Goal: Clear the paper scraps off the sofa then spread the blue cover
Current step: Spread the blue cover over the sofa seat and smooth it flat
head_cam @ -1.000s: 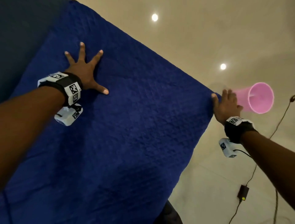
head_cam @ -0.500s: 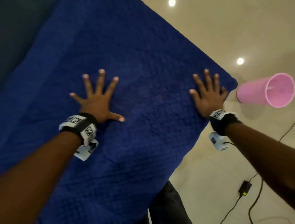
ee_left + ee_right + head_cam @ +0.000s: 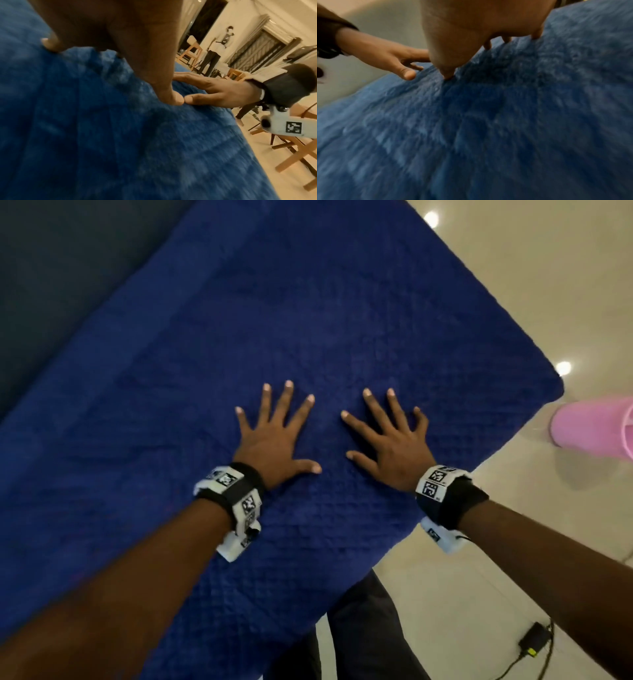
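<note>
The blue quilted cover [image 3: 308, 320] lies spread flat over the sofa seat and fills most of the head view. Both hands press on it side by side near its front edge, fingers spread and straight. My left hand [image 3: 274, 433] lies palm down just left of my right hand [image 3: 390, 440], the thumbs nearly touching. In the left wrist view the left thumb [image 3: 169, 97] meets the right hand [image 3: 214, 92] on the cover [image 3: 85, 135]. The right wrist view has the right hand [image 3: 471, 33] and the left hand [image 3: 388, 58] on the cover [image 3: 488, 128]. No paper scraps show.
The dark sofa back [image 3: 68, 285] runs along the upper left. A pink bin [image 3: 596, 426] stands on the beige floor at the right. A black adapter with cable [image 3: 534, 642] lies on the floor at lower right. Wooden chairs [image 3: 295, 151] and a standing person [image 3: 219, 51] are across the room.
Both hands have slid inward over the cover towards each other. The right hand left the cover's right corner and now lies next to the left hand near the middle.
</note>
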